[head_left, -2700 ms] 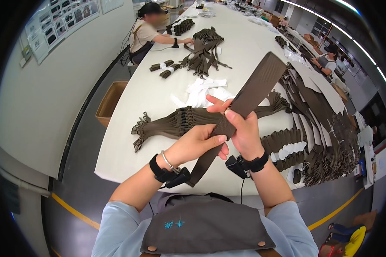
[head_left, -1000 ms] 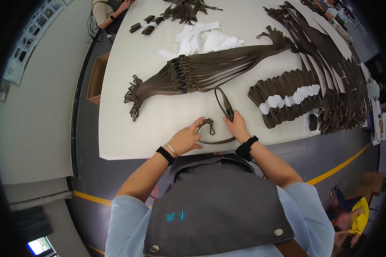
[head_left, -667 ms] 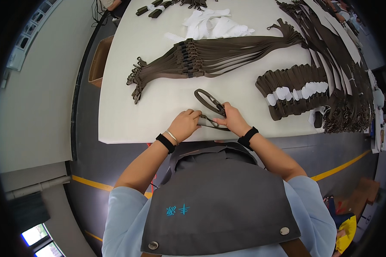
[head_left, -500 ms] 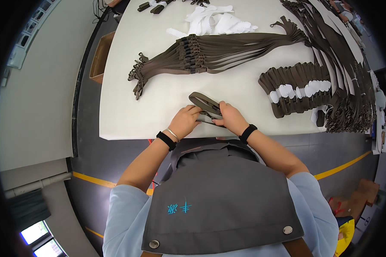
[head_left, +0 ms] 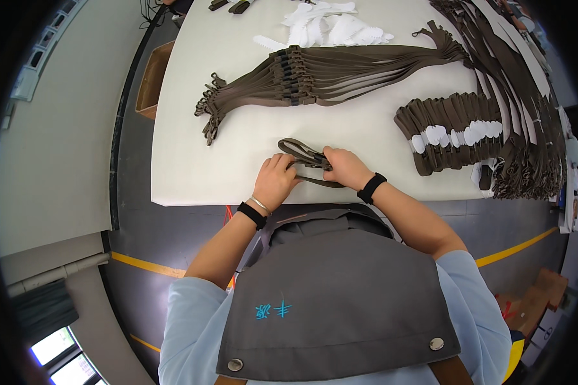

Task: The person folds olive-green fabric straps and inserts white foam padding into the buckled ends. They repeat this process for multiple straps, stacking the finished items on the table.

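A dark brown webbing strap (head_left: 291, 147), folded into loops with a dark fitting among them, lies between my hands near the table's front edge. My left hand (head_left: 275, 179) pinches its left side, the fingertips closed on the band. On the other side my right hand (head_left: 347, 168) grips the looped bundle by the fitting, its fingers wrapped round and partly hidden. One loose length of the strap sags below the bundle between both hands. Beyond them lies a fanned row of long brown straps (head_left: 347, 67) with buckles and metal hooks.
Folded straps with white paper bands (head_left: 453, 131) lie in a row at the right. Long hooked straps (head_left: 526, 128) hang over the table's right side. White paper strips (head_left: 331, 25) are heaped at the back of the white table (head_left: 199, 173). A cardboard box (head_left: 153, 80) stands off the left edge.
My right hand has moved slightly up and closed more round the bundle. The loops are drawn tighter together, and the lower length of strap now hangs apart. The view has shifted a little.
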Tool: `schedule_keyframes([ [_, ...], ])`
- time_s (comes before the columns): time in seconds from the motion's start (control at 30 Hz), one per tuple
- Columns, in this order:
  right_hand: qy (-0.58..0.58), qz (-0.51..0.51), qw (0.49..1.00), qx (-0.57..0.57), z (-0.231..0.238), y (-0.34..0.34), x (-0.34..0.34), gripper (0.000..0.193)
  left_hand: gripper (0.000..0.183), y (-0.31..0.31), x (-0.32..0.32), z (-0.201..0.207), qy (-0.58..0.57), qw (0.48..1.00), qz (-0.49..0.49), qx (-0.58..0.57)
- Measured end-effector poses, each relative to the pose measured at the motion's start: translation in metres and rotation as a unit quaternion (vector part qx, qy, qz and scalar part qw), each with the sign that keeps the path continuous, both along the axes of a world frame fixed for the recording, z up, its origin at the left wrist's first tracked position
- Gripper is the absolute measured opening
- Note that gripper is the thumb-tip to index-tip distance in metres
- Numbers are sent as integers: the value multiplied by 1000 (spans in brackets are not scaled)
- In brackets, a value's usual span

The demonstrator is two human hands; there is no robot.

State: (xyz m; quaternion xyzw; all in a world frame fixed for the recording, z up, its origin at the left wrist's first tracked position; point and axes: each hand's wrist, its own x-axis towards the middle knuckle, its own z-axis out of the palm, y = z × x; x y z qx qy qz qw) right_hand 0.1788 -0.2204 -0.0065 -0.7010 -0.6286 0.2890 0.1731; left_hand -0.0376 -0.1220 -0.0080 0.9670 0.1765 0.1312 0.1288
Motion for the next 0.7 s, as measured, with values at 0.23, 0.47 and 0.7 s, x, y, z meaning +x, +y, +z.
schedule_keyframes([
  [0.23,5,8,1000,4,4,1,-2,29,29,2,4,-2,-28,998,57,22],
  [0.47,30,16,999,-12,3,8,3,26,24,12,1,-3,-36,997,-12,61],
  [0.7,87,26,996,-21,-1,13,11,29,23,18,-3,0,-40,998,-22,52],
])
